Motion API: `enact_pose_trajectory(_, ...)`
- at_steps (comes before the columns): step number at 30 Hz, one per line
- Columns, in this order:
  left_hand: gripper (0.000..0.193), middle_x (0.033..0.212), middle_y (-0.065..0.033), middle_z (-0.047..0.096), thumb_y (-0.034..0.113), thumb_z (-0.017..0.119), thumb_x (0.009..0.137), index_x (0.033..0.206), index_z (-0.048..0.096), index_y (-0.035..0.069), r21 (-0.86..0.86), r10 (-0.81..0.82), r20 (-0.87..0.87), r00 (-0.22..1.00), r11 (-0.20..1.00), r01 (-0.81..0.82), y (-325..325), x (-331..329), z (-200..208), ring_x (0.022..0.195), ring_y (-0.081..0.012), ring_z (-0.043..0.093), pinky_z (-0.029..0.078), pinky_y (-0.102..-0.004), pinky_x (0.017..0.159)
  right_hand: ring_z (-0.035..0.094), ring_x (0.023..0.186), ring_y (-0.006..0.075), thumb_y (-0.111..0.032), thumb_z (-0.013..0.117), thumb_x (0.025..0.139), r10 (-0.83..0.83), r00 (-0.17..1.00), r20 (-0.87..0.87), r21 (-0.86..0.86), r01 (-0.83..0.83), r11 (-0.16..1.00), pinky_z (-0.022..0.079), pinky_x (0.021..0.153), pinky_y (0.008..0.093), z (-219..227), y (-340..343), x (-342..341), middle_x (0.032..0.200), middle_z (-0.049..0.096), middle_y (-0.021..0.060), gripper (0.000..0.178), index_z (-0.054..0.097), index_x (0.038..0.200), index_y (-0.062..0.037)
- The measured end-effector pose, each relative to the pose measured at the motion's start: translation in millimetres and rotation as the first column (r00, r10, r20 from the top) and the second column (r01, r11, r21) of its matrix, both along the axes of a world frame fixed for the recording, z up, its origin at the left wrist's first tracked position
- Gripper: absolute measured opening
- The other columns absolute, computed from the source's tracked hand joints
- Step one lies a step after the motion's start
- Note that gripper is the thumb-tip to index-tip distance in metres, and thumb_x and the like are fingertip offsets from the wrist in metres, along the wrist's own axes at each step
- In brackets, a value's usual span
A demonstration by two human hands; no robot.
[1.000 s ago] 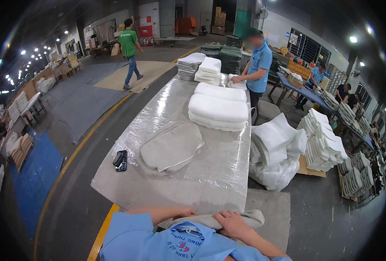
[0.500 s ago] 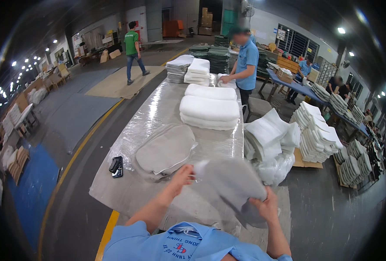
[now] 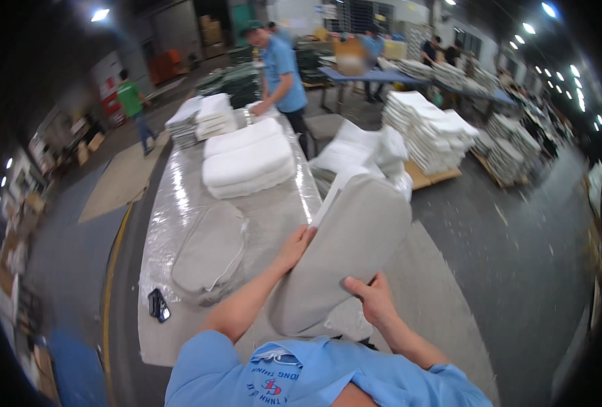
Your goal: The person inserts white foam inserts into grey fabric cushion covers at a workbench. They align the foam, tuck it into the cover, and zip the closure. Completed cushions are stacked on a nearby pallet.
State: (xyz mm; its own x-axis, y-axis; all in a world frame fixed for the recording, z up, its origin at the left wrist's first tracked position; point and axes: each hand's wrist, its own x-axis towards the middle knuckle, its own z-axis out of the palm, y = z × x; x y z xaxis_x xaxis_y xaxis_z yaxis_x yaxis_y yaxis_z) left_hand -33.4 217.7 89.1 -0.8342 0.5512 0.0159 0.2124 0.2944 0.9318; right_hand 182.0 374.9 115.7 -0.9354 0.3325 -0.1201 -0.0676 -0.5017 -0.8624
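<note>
**Grey cushion cover held up over the table's near right corner**

A grey cushion cover [image 3: 345, 254], long and rounded, is held off the plastic-covered table [image 3: 179, 197], slanting up and away from the person toward the right. A white panel shows at its upper left edge. The left hand [image 3: 294, 245] is pressed flat against the cover's left side, fingers extended rather than curled; the right hand [image 3: 369, 298] is closed on the lower edge, thumb on top. Whether the left fingers pinch any fabric cannot be told.

A second grey cover [image 3: 209, 251] lies flat on the table to the left, and a small dark object [image 3: 158, 305] rests near the table's near left corner. Further along, white cushions [image 3: 247, 161] are stacked, with a co-worker in blue [image 3: 280, 68] beyond them. White stacks [image 3: 430, 132] sit on pallets to the right.

The risk is judged to lie in the uneven hold: with only one hand clearly gripping, the cover could sag or slide off toward the floor on the right. A swing leftward could also disturb the flat cover.
</note>
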Motion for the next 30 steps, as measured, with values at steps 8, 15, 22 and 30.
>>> enact_pose_trajectory(8, 0.048, 0.127, -0.0151, 0.073, 0.031, 0.06, 0.104, 0.136, 0.066, -0.004, -0.27, -0.447, 0.468, 0.762, 0.749, 0.605, -27, 49, -84, 0.119, -0.0214, 0.066, 0.051, -0.0384, 0.1, 0.064, 0.108, 0.0184, -0.032, 0.082, 0.092, 0.487, 0.863, 0.133, 0.194, -0.505, 0.841, 0.05, 0.099, 0.0326, -56, 8, 69, 0.118, 0.068, 0.0111, 0.059, 0.058, 0.134, 0.0029)
enact_pose_trajectory(15, 0.039, 0.118, -0.0102, 0.075, 0.032, 0.058, 0.105, 0.129, 0.069, 0.004, -0.442, -0.521, 0.269, 0.81, 0.681, 0.584, -14, 69, -141, 0.107, -0.0204, 0.068, 0.052, -0.0393, 0.093, 0.065, 0.112, 0.0189, -0.03, 0.075, 0.098, 0.483, 0.834, 0.268, 0.305, -0.549, 0.778, 0.05, 0.101, 0.0343, -109, 13, 97, 0.117, 0.071, 0.0118, 0.043, 0.065, 0.125, 0.0024)
enact_pose_trajectory(22, 0.031, 0.106, -0.0028, 0.071, 0.029, 0.061, 0.104, 0.116, 0.069, 0.002, -0.257, -0.175, 0.662, 0.729, 0.861, 0.44, 18, 58, -148, 0.092, -0.0102, 0.064, 0.051, -0.0269, 0.083, 0.069, 0.095, 0.0139, -0.01, 0.063, 0.102, 0.448, 0.818, 0.36, -0.076, -0.453, 0.888, 0.055, 0.088, 0.0299, -155, 56, 95, 0.109, 0.073, 0.0057, 0.02, 0.068, 0.12, -0.0023)
enact_pose_trajectory(30, 0.025, 0.093, 0.0008, 0.07, 0.027, 0.069, 0.1, 0.1, 0.069, 0.003, -0.287, -0.322, 0.602, 0.731, 0.767, 0.574, 56, 60, -139, 0.084, -0.0072, 0.06, 0.05, -0.0264, 0.076, 0.06, 0.085, 0.0097, -0.038, 0.058, 0.108, -0.179, 0.916, 0.36, 0.011, 0.187, 0.982, 0.049, 0.075, 0.0272, -146, 113, 51, 0.1, 0.066, 0.0016, 0.037, 0.068, 0.131, -0.0098)
